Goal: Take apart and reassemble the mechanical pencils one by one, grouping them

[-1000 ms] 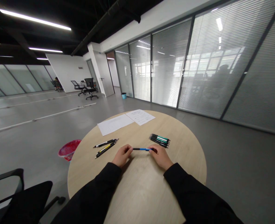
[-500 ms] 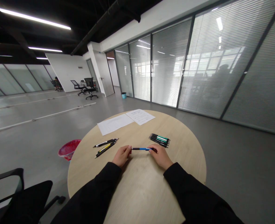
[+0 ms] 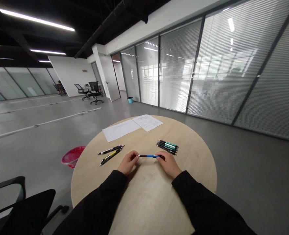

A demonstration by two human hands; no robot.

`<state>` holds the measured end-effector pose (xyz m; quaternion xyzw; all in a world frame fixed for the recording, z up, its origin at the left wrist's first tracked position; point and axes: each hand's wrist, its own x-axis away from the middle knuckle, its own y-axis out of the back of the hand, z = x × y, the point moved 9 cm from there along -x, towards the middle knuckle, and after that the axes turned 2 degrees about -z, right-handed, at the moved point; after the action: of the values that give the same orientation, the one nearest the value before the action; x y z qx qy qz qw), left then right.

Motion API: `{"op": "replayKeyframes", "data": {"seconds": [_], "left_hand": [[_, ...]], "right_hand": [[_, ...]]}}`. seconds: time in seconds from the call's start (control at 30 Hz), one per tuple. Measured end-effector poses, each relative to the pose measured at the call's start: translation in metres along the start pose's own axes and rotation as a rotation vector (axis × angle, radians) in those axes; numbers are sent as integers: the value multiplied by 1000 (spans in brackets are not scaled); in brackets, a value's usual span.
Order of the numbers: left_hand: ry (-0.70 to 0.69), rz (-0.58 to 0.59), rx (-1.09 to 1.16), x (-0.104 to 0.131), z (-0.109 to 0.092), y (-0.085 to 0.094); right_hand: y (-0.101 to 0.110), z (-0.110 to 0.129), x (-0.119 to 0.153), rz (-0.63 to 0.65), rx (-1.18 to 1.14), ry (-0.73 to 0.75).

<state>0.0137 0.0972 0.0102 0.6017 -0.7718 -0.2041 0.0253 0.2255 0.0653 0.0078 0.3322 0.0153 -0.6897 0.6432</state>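
A blue and black pen lies level between my two hands, above the near half of the round wooden table. My left hand pinches its left tip between thumb and fingers. At the pen's right end, my right hand is closed on it. Just beyond my right hand rests a row of several black and green pens. Several other pens, black, white and yellow, lie at an angle to the left of my left hand.
Two printed paper sheets lie at the table's far edge. A red basket stands on the floor at the left, with a black chair nearer. Glass partitions with blinds run along the right.
The fingers of my left hand have shifted slightly at the pen's left tip. My right hand and the pens on the table look the same.
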Motion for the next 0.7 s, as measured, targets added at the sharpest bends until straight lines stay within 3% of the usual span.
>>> {"op": "replayKeyframes", "data": {"seconds": [0.27,0.43,0.7], "left_hand": [[75,-54,-55,1,4,3],[75,-13,-146,1,3,2],[14,30,-10,-1,4,-2]], "right_hand": [[1,3,0,2,2,3],[0,3,0,11,11,9],[1,1,0,6,7,0]]}}
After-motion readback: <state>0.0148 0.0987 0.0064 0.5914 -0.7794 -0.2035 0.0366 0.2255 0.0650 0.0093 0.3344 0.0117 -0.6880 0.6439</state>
